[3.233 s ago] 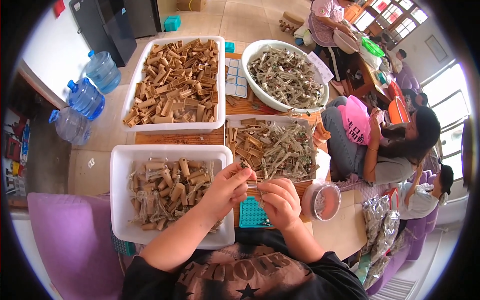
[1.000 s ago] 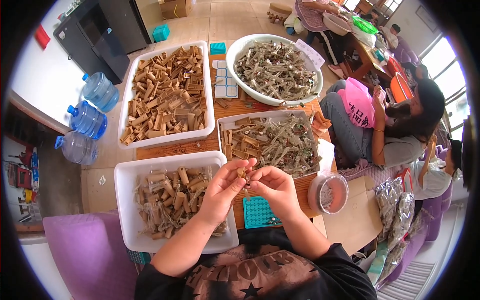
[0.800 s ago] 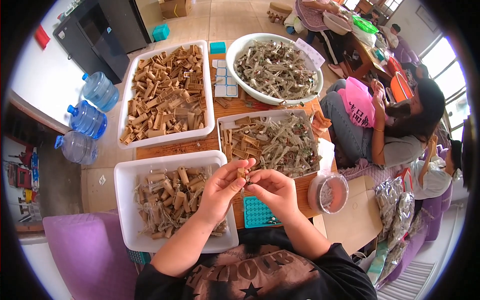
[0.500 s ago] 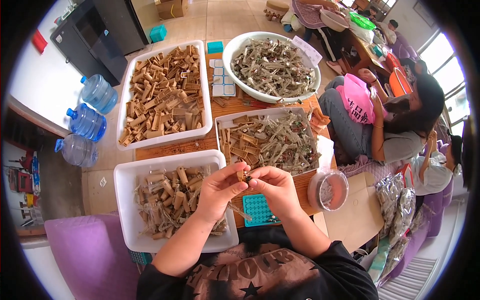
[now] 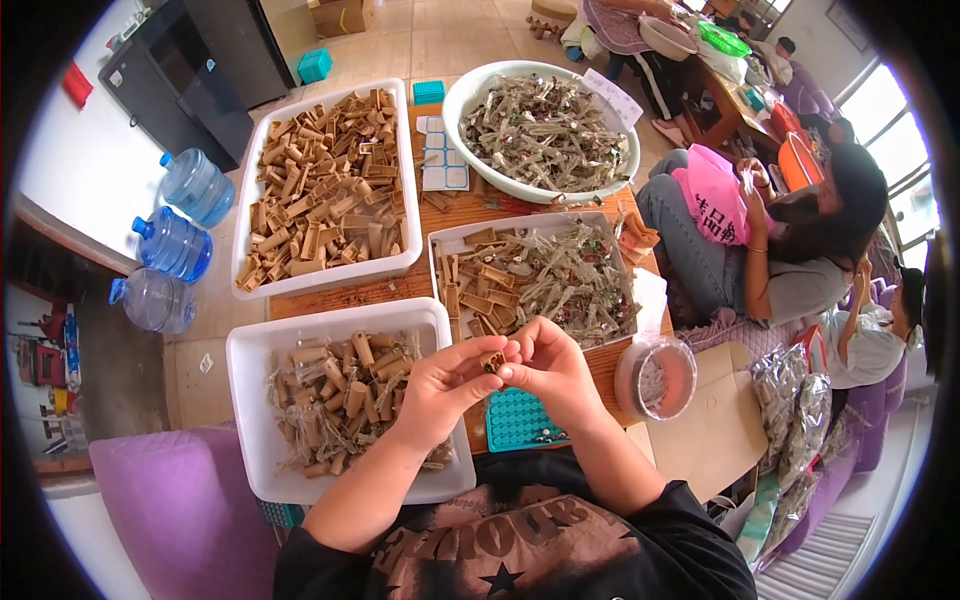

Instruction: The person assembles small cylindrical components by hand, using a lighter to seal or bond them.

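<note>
Small brown piece held just below the frame's centre, pinched in the fingertips of left hand and right hand, teal tray partly covered below, white tub filled with brown tubes at lower left.

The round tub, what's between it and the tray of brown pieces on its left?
In the head view: a teal block, a white-and-blue grid and, nearest the person, some brown bits.
</note>
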`<state>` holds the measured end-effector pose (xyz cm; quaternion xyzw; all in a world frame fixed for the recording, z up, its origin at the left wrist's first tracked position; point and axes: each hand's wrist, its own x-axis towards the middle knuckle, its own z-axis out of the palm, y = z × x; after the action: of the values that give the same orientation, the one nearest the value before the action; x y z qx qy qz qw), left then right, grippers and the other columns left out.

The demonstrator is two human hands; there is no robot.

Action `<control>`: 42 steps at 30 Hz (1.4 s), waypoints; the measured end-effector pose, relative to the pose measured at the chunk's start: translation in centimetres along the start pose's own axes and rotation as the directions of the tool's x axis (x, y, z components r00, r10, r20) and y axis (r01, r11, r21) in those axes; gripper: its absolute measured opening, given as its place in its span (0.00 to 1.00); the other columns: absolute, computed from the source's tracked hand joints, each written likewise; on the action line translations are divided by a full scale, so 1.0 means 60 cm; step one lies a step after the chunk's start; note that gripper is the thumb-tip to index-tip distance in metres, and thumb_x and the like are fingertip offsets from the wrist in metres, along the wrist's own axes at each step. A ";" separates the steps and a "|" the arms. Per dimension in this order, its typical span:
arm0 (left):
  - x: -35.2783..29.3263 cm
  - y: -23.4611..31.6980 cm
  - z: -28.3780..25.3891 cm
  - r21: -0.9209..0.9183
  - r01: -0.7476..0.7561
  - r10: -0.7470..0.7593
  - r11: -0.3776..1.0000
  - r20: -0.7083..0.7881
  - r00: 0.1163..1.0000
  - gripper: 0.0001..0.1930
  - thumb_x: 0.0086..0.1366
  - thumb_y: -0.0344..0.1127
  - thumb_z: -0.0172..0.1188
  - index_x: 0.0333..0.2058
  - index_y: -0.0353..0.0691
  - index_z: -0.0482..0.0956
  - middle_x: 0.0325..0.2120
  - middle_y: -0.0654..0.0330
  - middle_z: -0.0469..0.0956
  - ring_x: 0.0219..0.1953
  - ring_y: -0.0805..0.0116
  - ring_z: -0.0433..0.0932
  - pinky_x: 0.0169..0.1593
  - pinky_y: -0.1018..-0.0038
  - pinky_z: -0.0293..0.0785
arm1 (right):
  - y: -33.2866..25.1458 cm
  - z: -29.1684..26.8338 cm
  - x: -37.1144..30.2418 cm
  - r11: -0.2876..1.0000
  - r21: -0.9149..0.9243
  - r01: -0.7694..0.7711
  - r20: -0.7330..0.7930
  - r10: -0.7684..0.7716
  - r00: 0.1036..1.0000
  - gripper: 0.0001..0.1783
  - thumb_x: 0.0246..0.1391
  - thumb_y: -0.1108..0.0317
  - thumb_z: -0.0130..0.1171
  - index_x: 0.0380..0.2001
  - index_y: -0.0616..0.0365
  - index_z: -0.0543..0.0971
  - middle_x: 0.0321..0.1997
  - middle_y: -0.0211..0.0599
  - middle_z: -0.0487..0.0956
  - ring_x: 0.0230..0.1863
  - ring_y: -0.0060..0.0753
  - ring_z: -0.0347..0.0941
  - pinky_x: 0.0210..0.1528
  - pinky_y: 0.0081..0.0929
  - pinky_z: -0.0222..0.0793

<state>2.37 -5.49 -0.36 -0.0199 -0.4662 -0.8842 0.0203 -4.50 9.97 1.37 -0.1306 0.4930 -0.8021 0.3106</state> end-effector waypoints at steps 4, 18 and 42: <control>0.004 0.005 0.009 -0.317 0.145 -0.171 0.937 -0.056 0.984 0.19 0.63 0.24 0.56 0.53 0.35 0.70 0.47 0.54 0.75 0.50 0.66 0.75 0.49 0.75 0.75 | 0.019 -0.004 0.006 0.984 0.157 -0.087 0.058 0.079 0.995 0.20 0.53 0.73 0.62 0.45 0.58 0.65 0.41 0.29 0.72 0.40 0.17 0.70 0.39 0.19 0.71; 0.011 0.007 0.008 0.028 -0.046 0.051 0.999 -0.204 0.978 0.16 0.66 0.27 0.53 0.51 0.31 0.70 0.42 0.56 0.76 0.44 0.69 0.75 0.52 0.73 0.71 | 0.021 0.033 -0.026 0.787 -0.617 0.017 -0.106 -0.104 0.989 0.24 0.51 0.76 0.60 0.50 0.58 0.63 0.18 0.29 0.71 0.19 0.15 0.65 0.23 0.17 0.62; 0.006 -0.010 -0.013 -0.147 0.194 -0.225 0.970 -0.237 0.945 0.08 0.58 0.15 0.52 0.34 0.36 0.71 0.43 0.54 0.74 0.43 0.66 0.77 0.49 0.69 0.74 | 0.017 -0.012 -0.029 0.778 -0.612 -0.143 -0.055 0.139 0.989 0.06 0.53 0.71 0.61 0.28 0.62 0.75 0.22 0.28 0.73 0.24 0.16 0.64 0.27 0.20 0.64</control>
<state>1.97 -5.77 -1.29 0.1410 -0.4047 -0.9034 -0.0163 -3.15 11.27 0.31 -0.1845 0.7361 -0.5733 0.3090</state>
